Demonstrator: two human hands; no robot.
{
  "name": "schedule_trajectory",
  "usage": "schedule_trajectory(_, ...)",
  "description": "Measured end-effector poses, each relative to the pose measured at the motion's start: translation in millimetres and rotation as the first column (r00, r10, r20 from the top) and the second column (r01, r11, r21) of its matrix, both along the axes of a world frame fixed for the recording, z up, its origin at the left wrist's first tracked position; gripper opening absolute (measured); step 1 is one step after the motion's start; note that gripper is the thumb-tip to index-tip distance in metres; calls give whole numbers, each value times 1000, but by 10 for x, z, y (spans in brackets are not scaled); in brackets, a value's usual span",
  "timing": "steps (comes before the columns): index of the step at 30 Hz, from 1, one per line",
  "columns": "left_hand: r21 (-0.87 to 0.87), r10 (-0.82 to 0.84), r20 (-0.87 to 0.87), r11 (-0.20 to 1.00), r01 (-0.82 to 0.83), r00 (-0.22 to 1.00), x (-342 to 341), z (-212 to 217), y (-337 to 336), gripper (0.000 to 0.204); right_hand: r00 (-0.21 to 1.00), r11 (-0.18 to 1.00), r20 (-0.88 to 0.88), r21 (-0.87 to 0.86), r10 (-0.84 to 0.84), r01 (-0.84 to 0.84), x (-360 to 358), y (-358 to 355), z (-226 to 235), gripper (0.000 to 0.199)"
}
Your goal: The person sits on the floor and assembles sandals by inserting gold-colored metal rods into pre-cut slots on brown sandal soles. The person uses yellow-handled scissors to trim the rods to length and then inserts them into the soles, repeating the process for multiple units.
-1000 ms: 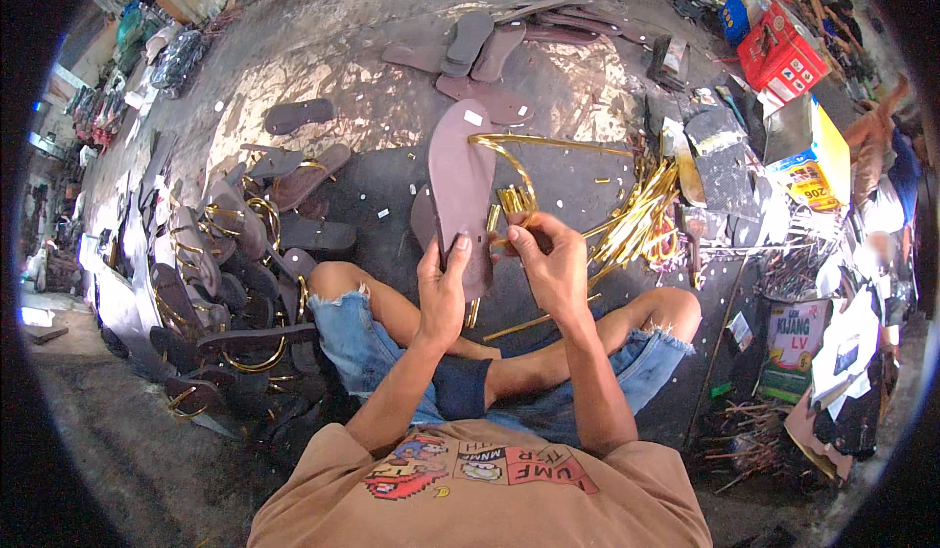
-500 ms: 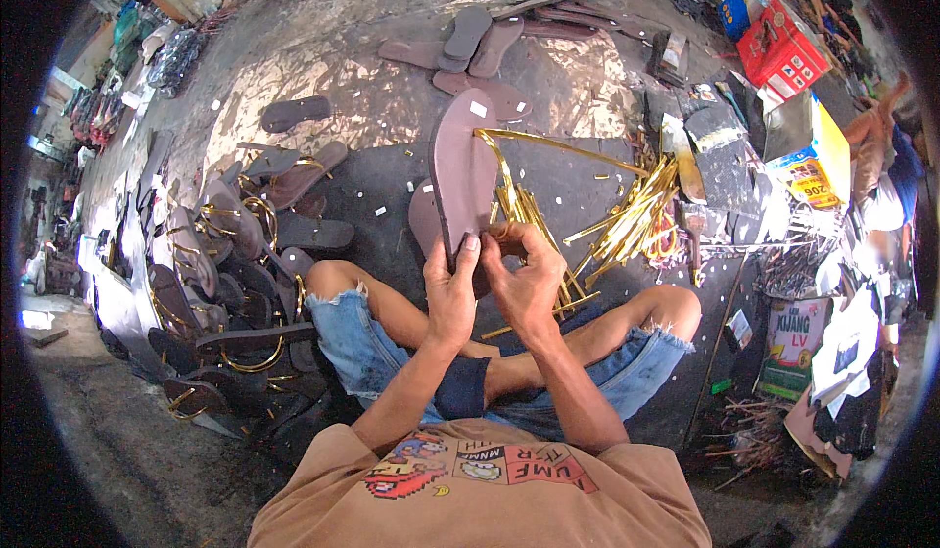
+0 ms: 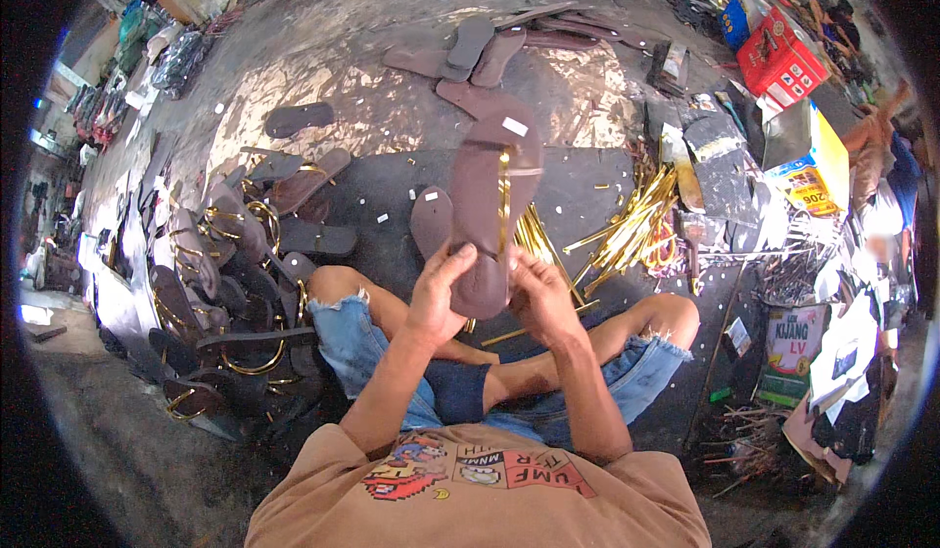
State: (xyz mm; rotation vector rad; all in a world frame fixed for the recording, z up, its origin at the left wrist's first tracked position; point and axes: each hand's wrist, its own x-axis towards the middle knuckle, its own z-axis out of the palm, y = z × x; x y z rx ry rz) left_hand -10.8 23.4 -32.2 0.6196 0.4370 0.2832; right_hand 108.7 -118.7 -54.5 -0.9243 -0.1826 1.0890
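Sole point(image 3: 477, 190) swung rightward and turned since a moment ago, now held above the dark mat point(image 3: 382, 181), gold strap point(image 3: 504, 200) along it, left hand point(image 3: 438, 288) grasping its near end, right hand point(image 3: 543, 298) curled at its edge, that hold hard to tell.

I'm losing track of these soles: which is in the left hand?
The brown sole with a gold strap along its face, its lower end in the left hand; the others lie unheld.
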Motion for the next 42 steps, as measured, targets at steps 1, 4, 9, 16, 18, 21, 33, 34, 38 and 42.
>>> schedule_trajectory(1,5,11,-16,1000,-11,1000,23,18,-81,44,976,992,-211,123,54,-29,-85,3,35,30)
schedule_trajectory(4,95,8,-63,995,-2,998,35,27,-139,44,996,999,-90,38,22,-19,-112,-72,-347,33)
schedule_trajectory(9,417,-26,-244,900,129,969,-132,150,201,59,544,866,792,-38,-277,498,311,-91,384,40)
schedule_trajectory(16,646,392,-205,743,-176,897,-179,364,730,68,762,947,614,-69,-209,315,452,-199,781,22)
schedule_trajectory(18,422,551,-98,777,-467,829,-58,305,619,60,783,953,561,35,-268,301,374,-76,615,21)
schedule_trajectory(21,727,512,166,514,-455,843,194,366,207,36,936,935,33,78,-349,346,245,109,688,18)
schedule_trajectory(33,810,420,107,489,-324,901,208,577,-77,20,342,863,927,-43,-154,504,31,275,771,11)
schedule_trajectory(34,808,428,108,488,-330,897,202,515,-80,20,340,869,931,-55,-134,492,12,276,791,12)
schedule_trajectory(38,926,409,72,312,-214,910,144,569,-111,21,309,873,947,-78,-85,482,13,302,833,13)
schedule_trajectory(42,854,376,65,458,-247,924,92,575,51,28,231,909,937,160,-263,386,105,296,790,14)
